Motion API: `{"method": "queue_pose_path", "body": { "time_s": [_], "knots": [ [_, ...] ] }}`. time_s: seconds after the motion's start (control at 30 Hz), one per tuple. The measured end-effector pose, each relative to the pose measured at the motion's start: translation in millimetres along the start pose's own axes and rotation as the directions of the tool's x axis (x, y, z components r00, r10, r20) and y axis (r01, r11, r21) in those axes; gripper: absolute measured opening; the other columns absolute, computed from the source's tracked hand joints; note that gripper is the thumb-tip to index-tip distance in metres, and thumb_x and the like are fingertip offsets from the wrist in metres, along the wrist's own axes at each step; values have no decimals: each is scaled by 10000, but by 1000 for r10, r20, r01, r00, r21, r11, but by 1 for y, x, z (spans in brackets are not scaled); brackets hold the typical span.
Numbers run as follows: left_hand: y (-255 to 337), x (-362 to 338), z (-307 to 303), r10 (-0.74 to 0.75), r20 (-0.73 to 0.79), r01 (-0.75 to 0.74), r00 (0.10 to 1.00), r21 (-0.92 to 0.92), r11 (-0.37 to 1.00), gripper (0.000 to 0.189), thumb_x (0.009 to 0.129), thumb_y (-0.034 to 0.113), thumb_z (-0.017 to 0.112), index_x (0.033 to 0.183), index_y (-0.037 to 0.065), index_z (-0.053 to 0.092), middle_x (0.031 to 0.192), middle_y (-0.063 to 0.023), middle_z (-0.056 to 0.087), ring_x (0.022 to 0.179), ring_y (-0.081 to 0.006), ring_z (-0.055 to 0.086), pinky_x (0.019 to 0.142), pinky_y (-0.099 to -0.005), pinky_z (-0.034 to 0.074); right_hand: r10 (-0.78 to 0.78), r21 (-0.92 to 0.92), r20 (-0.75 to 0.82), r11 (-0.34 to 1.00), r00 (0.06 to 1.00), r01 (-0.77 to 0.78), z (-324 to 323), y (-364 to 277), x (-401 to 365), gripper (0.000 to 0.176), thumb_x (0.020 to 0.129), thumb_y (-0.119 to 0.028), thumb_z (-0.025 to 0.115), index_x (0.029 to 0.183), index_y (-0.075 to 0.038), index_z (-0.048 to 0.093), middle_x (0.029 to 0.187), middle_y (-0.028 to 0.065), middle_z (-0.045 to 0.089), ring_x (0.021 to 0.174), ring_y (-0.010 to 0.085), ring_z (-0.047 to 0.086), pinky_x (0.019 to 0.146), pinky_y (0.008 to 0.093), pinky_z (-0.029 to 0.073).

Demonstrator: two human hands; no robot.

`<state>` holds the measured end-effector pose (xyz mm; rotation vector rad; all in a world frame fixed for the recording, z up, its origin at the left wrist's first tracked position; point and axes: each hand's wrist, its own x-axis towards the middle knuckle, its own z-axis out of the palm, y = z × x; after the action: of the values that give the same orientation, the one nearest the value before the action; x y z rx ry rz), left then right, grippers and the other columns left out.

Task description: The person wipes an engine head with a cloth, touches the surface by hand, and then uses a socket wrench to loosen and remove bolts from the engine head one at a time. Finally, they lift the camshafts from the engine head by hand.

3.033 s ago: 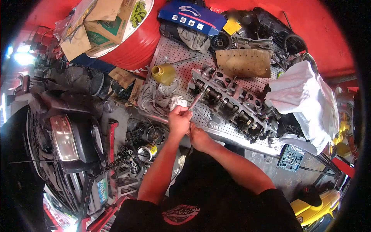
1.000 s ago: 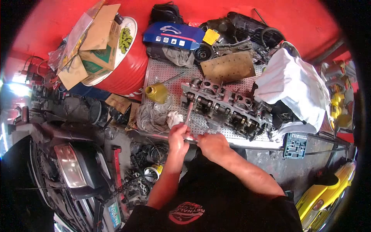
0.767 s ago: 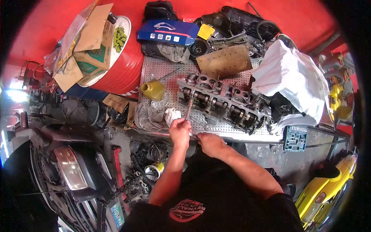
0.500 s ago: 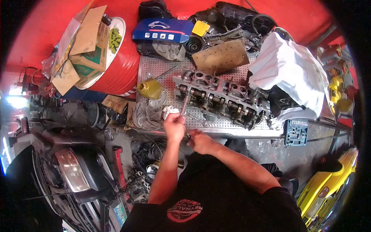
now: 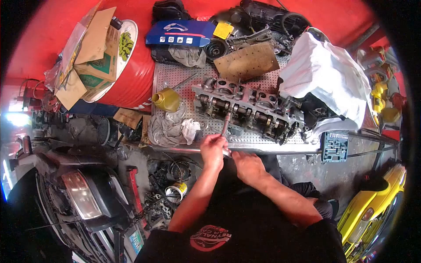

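A cylinder head (image 5: 247, 115) with its camshaft exposed lies at an angle on the perforated metal workbench (image 5: 171, 75). My left hand (image 5: 212, 150) is closed round the shaft of a socket wrench (image 5: 226, 126), whose far end meets the front side of the cylinder head near the camshaft. Just right of it, my right hand (image 5: 249, 168) is closed on the wrench's handle end, at the bench's front edge. The fingers hide most of the handle. Left of the cylinder head are a gold plastic bottle (image 5: 166, 100) and crumpled grey rags (image 5: 167, 129).
A brown perforated sheet (image 5: 246, 61) and a blue box (image 5: 180, 34) sit behind. White cloth (image 5: 326, 72) covers parts at right, above an open socket set (image 5: 335, 147). A red drum (image 5: 136, 81) carries a cardboard box (image 5: 94, 68). Cars flank me.
Both hands and the socket wrench have shifted right, its tip moving from the cylinder head's left end to a spot further along. The view has shifted slightly.
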<state>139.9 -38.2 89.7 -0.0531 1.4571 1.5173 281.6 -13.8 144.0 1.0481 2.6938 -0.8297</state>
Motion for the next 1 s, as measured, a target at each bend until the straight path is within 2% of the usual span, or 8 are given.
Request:
{"method": "queue_pose_path", "body": {
  "time_s": [0.17, 0.3, 0.4, 0.47, 0.57, 0.7, 0.83, 1.0],
  "knots": [
    [-10, -2, 9, 70, -42, -67, 997, 81, 995, 128, 863, -13, 621, 977, -20, 565, 740, -96, 613, 583, -154, 578, 485, -316, 501, 78, 84, 170, 992, 982, -94, 2, 10, 3, 312, 786, -56, 542, 1093, 0, 544, 1014, 207, 657, 922, 355, 664, 838, 459, 514],
    [-43, 10, 2, 424, 53, -379, 904, 559, 738, 127, 865, -8, 629, 977, -26, 570, 753, -70, 630, 603, -118, 585, 507, -276, 482, -16, 323, 188, 945, 982, -46, 59, 40, 18, 294, 795, -91, 566, 1065, 24, 541, 938, 257, 651, 897, 407, 645, 806, 487, 509],
    [-41, 8, -2, 454, 99, -407, 886, 638, 654, 118, 866, -7, 632, 969, -25, 576, 752, -60, 631, 613, -116, 587, 521, -271, 481, -97, 573, -28, 814, 995, 96, 75, 41, 28, 297, 799, -129, 595, 1039, 37, 541, 912, 286, 640, 888, 437, 630, 790, 503, 502],
    [-28, 10, -8, 192, 34, -195, 981, 261, 946, 135, 845, -24, 644, 967, -10, 586, 785, -83, 633, 645, -144, 600, 547, -283, 490, -23, 330, 25, 944, 999, 13, 64, 29, 26, 240, 842, -147, 566, 1018, 17, 563, 892, 244, 664, 843, 398, 657, 751, 487, 521],
    [-3, 19, -25, -250, 165, 277, 954, -168, 946, 130, 859, 35, 624, 982, 0, 603, 822, -108, 635, 655, -201, 621, 553, -316, 511, -45, 25, 63, 999, 997, 44, -7, 6, 15, 168, 875, -162, 533, 949, -25, 597, 826, 158, 688, 774, 295, 686, 668, 428, 539],
    [10, 10, -27, -271, 283, 260, 920, 75, 963, 167, 890, 49, 602, 1047, -5, 584, 860, -121, 637, 710, -231, 641, 620, -355, 554, -173, -259, 187, 941, 967, 218, -45, 3, 8, 126, 831, -171, 554, 894, -71, 599, 783, 77, 668, 748, 258, 667, 653, 365, 518],
    [-3, -8, -45, -235, 326, 254, 916, -18, 967, 191, 905, 65, 580, 1088, 8, 594, 833, -93, 622, 686, -191, 590, 698, -399, 537, -369, -132, 76, 917, 926, 377, -14, 37, -18, 108, 800, -175, 585, 887, -115, 602, 822, 43, 627, 835, 238, 626, 728, 396, 496],
    [-1, -6, -72, -189, 290, 244, 938, -166, 956, 168, 928, 128, 561, 1056, 32, 614, 794, -61, 587, 660, -160, 533, 734, -422, 499, -46, 126, 194, 992, 980, 22, 66, 79, -20, 171, 864, -205, 563, 970, -78, 605, 976, 131, 652, 944, 313, 628, 817, 453, 505]
  ]
}}
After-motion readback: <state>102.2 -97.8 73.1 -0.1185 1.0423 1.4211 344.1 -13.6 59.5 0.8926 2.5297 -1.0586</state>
